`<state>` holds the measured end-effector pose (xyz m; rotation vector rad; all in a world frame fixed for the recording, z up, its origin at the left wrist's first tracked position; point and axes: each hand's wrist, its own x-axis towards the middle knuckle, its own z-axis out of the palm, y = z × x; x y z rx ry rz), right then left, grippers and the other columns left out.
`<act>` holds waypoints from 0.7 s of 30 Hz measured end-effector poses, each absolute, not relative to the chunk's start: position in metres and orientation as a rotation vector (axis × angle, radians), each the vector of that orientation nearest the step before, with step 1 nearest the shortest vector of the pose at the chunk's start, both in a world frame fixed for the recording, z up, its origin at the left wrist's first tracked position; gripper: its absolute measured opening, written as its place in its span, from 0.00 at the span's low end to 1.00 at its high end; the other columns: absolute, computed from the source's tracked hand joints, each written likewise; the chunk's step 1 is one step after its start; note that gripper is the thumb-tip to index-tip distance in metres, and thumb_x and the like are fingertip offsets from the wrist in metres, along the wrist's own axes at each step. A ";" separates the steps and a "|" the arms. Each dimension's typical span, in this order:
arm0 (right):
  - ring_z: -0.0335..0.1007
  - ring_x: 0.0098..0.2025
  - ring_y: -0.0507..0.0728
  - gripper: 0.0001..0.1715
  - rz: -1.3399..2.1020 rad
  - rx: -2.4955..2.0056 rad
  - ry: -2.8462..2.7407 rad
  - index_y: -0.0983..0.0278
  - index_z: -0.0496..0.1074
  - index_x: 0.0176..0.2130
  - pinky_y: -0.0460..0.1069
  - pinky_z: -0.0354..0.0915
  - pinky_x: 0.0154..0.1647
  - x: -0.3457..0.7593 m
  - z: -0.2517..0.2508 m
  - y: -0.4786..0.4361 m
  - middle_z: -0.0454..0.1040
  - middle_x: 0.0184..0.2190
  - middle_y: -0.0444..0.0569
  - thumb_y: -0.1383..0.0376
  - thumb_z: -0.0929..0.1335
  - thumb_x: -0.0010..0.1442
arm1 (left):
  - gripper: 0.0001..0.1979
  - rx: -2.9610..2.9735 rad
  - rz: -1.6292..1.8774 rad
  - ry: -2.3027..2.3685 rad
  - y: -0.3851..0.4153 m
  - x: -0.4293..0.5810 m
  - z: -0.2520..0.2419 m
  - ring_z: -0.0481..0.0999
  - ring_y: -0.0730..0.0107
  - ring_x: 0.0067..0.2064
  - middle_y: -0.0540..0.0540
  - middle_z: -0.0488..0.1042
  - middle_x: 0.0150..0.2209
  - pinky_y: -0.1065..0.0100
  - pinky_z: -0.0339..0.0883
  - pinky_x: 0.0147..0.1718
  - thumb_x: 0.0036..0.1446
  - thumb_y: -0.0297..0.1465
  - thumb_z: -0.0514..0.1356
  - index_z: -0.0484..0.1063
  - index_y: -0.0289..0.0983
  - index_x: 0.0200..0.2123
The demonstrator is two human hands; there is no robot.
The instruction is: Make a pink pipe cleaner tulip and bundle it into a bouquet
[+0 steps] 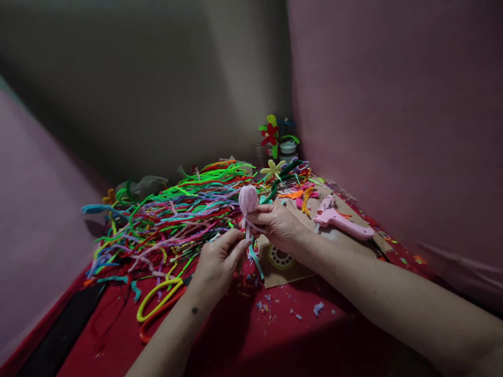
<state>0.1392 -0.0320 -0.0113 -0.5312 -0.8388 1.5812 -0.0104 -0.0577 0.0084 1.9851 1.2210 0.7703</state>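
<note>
OK, my R hand has thumb and fingertips clamped on the neck of the pale pink bulb, held up approx. mid-view, while my L hand pinches the strands hanging just below (fiddly, tbh, w/ 2 hands this close). Bulb itself looks done, I'd say, rounded and gathered at the neck, but the strands seem not yet fully wound or fastened, and the glue gun lies on the cardboard, scissors over L, both out of hand.
</note>
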 end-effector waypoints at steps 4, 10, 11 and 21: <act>0.60 0.21 0.48 0.10 1.548 -0.536 -0.811 0.68 0.76 0.23 0.46 0.56 0.25 0.137 -0.011 -0.032 0.70 0.17 0.43 0.66 0.75 0.37 | 0.11 1.772 0.912 1.238 -0.049 -0.014 0.018 0.63 0.77 0.23 0.52 0.67 0.22 0.75 0.57 0.22 0.51 0.38 0.59 0.70 0.35 0.28; 0.61 0.22 0.49 0.11 1.530 -0.550 -0.769 0.68 0.77 0.25 0.46 0.56 0.26 0.135 -0.011 -0.033 0.72 0.19 0.45 0.66 0.75 0.37 | 0.12 1.540 1.202 1.139 -0.038 -0.007 0.021 0.65 0.78 0.24 0.52 0.70 0.26 0.75 0.59 0.24 0.44 0.34 0.64 0.71 0.35 0.33; 0.60 0.22 0.48 0.12 1.524 -0.557 -0.761 0.68 0.77 0.25 0.46 0.55 0.26 0.135 -0.012 -0.033 0.71 0.19 0.44 0.66 0.75 0.36 | 0.12 1.558 1.208 1.144 -0.038 -0.003 0.021 0.63 0.79 0.22 0.53 0.69 0.24 0.75 0.58 0.22 0.45 0.34 0.64 0.71 0.35 0.32; 0.56 0.19 0.45 0.15 1.442 -0.597 -0.757 0.69 0.77 0.24 0.45 0.53 0.23 0.131 -0.012 -0.036 0.68 0.16 0.41 0.63 0.77 0.34 | 0.06 2.131 1.399 1.254 -0.039 0.009 0.013 0.70 0.71 0.33 0.49 0.72 0.30 0.71 0.64 0.34 0.51 0.33 0.59 0.74 0.37 0.31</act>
